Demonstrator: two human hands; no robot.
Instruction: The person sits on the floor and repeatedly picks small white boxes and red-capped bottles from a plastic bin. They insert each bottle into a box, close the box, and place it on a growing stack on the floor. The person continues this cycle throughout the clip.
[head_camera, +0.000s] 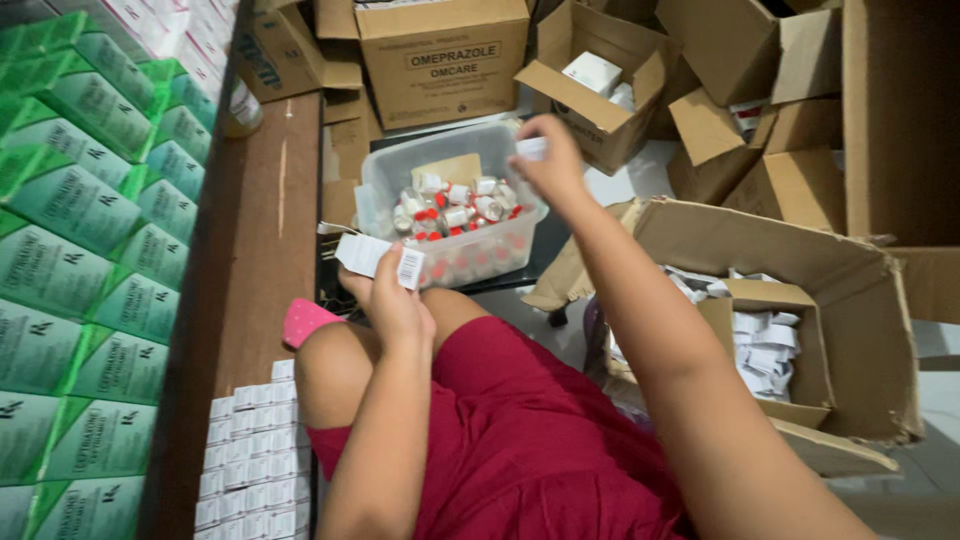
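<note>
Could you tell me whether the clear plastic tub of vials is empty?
No, the clear plastic tub holds many small vials with red caps, and the right hand reaches over it.

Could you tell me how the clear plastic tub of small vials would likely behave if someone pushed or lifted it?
The clear plastic tub looks thin-walled, so it may flex if lifted by one side. The vials lie loose in a heap, so they would probably roll and clink. They look like glass, so likely fragile and fairly heavy together.
</note>
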